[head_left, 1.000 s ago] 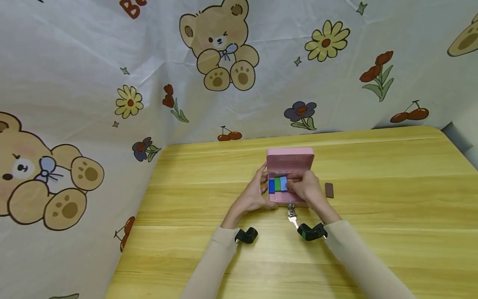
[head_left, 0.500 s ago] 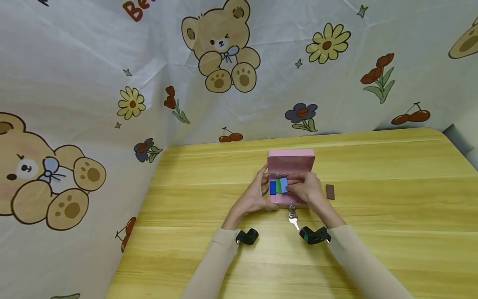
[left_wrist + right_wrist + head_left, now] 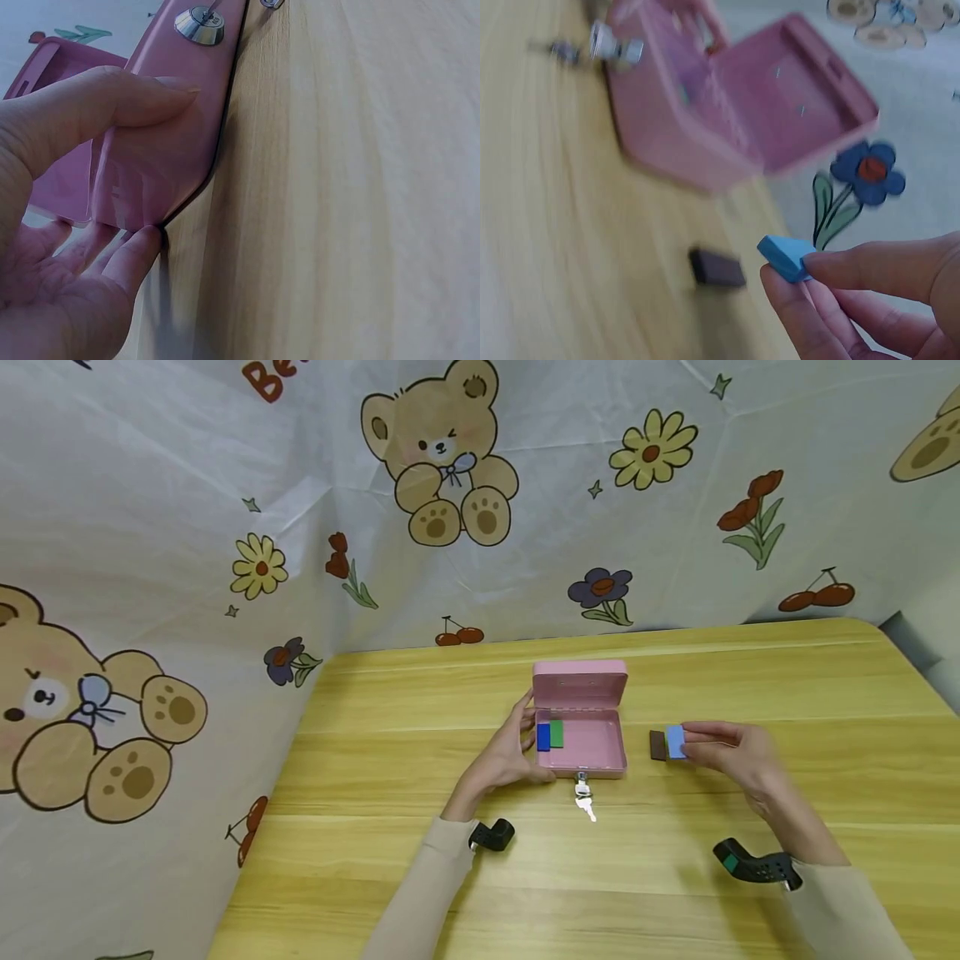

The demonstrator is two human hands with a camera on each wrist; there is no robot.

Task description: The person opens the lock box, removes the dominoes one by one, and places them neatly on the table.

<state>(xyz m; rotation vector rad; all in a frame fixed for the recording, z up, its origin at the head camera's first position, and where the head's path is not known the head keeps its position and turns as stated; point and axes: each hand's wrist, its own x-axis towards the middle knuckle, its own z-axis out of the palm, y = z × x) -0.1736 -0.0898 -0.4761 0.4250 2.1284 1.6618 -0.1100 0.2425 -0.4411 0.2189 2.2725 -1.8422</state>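
An open pink lockable box (image 3: 588, 763) stands on the wooden table, its lid raised at the back. My left hand (image 3: 504, 750) grips its left side, the thumb (image 3: 142, 101) on the front face and fingers round the left wall. Inside, at the left, a dark blue block (image 3: 543, 737) lies beside a green block (image 3: 557, 734). To the right of the box my right hand (image 3: 738, 760) pinches a light blue block (image 3: 786, 257) between thumb and fingers. Just left of it a brown block (image 3: 657, 746) lies on the table.
Keys (image 3: 584, 802) hang from the lock (image 3: 199, 26) on the box's front. A printed cloth (image 3: 420, 585) rises behind the table (image 3: 420, 710) and along its left. Each wrist wears a black camera.
My right hand has lifted the light blue block out of the box and carried it right, beside the brown block. My left hand has stayed on the box.
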